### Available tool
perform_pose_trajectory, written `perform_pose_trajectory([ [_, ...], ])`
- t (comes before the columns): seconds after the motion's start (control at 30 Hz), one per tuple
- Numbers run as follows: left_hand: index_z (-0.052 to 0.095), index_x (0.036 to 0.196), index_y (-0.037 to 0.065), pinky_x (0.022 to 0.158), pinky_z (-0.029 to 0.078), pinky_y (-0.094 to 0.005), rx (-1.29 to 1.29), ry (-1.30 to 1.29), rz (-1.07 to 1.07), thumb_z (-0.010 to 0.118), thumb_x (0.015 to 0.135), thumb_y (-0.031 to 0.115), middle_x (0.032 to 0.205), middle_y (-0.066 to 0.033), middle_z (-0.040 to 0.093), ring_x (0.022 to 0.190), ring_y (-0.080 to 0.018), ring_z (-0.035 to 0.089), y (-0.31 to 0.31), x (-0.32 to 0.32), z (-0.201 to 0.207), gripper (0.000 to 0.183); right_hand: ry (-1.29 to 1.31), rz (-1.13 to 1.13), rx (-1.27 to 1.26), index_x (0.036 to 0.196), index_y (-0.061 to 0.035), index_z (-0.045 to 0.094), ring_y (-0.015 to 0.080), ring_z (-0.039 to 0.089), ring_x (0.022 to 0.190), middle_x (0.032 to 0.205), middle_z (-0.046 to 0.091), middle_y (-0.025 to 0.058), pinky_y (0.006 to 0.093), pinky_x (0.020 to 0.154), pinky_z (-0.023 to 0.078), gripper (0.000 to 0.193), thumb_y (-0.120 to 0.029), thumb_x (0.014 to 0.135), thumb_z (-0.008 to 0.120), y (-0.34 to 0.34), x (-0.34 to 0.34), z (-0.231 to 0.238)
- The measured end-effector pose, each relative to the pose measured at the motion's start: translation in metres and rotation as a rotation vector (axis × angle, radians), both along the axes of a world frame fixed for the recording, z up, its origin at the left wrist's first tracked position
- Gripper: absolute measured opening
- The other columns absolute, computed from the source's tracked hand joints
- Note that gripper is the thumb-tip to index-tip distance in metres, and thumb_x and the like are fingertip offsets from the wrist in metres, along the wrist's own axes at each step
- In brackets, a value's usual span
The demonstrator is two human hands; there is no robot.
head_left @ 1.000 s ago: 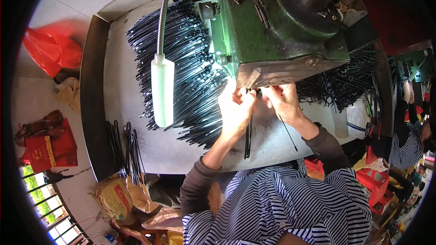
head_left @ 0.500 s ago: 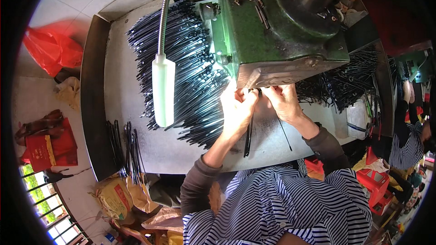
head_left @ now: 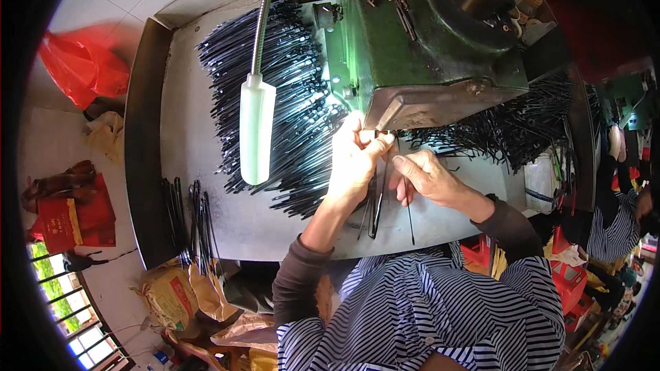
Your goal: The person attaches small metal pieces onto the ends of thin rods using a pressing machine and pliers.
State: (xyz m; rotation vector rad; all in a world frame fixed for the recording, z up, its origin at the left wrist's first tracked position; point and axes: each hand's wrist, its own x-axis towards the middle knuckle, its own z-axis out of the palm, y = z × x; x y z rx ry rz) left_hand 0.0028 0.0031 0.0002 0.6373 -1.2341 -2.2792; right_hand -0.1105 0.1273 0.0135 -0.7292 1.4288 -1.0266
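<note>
My left hand (head_left: 354, 165) is closed around a small bundle of thin black rods (head_left: 375, 209) whose lower ends hang toward the bench's front edge. Its fingertips press against the slot at the base of the green machine (head_left: 419, 41). My right hand (head_left: 430, 178) sits just to the right, fingers pinched on a single thin black rod (head_left: 409, 216) that points down at the bench edge. Both hands meet under the machine's grey metal lip (head_left: 426, 106).
A large heap of black rods (head_left: 275, 82) fans over the grey bench (head_left: 192, 158) to the left, another heap (head_left: 509, 130) to the right. A white lamp on a gooseneck (head_left: 257, 127) hangs over the left heap. Loose rods (head_left: 192, 216) lie at the front left. A red bag (head_left: 82, 65) is on the floor.
Both hands stay under the machine; the rods hanging from my hands have shifted only slightly.
</note>
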Motion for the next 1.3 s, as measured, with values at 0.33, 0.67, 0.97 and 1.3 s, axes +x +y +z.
perform_pose_trajectory([
  [0.33,0.046,0.103,0.004,0.061,0.045,-0.022,-0.056,-0.003,0.102,0.063,0.083,-0.005,0.077,-0.0035,0.061,0.067,-0.0085,0.057,0.005,0.0,-0.001,0.028,0.006,0.04,-0.041,0.072,0.0058,0.062,0.0139,0.055,0.042,0.053,0.057,0.0095,0.0244,0.042,0.045,0.052,-0.033,0.099,0.041,0.0,-0.008,0.011],
  [0.67,0.046,0.105,0.004,0.058,0.044,-0.0207,-0.034,-0.003,0.107,0.063,0.081,-0.005,0.073,-0.0028,0.061,0.063,-0.0081,0.056,0.007,-0.004,-0.004,0.031,-0.025,-0.006,-0.013,0.072,0.0055,0.061,0.0132,0.054,0.041,0.051,0.056,0.0083,0.0244,0.04,0.043,0.048,-0.031,0.098,0.044,-0.003,-0.005,0.002],
  [0.97,0.048,0.106,0.002,0.058,0.048,-0.0238,-0.001,0.001,0.063,0.062,0.083,-0.004,0.082,-0.0062,0.063,0.067,-0.0107,0.059,-0.001,0.003,0.0,0.027,0.075,0.029,-0.042,0.065,0.0015,0.06,0.0113,0.05,0.039,0.049,0.053,0.0061,0.0228,0.038,0.041,0.057,-0.04,0.099,0.041,-0.003,-0.017,0.009],
  [1.3,0.048,0.101,0.002,0.057,0.047,-0.0222,-0.019,0.033,0.137,0.062,0.084,-0.003,0.078,-0.0038,0.059,0.066,-0.0098,0.058,0.009,-0.005,-0.004,0.023,-0.012,0.016,-0.066,0.067,0.0033,0.06,0.0108,0.05,0.041,0.052,0.054,0.0065,0.0228,0.039,0.042,0.055,-0.036,0.1,0.039,-0.002,-0.011,0.006],
])
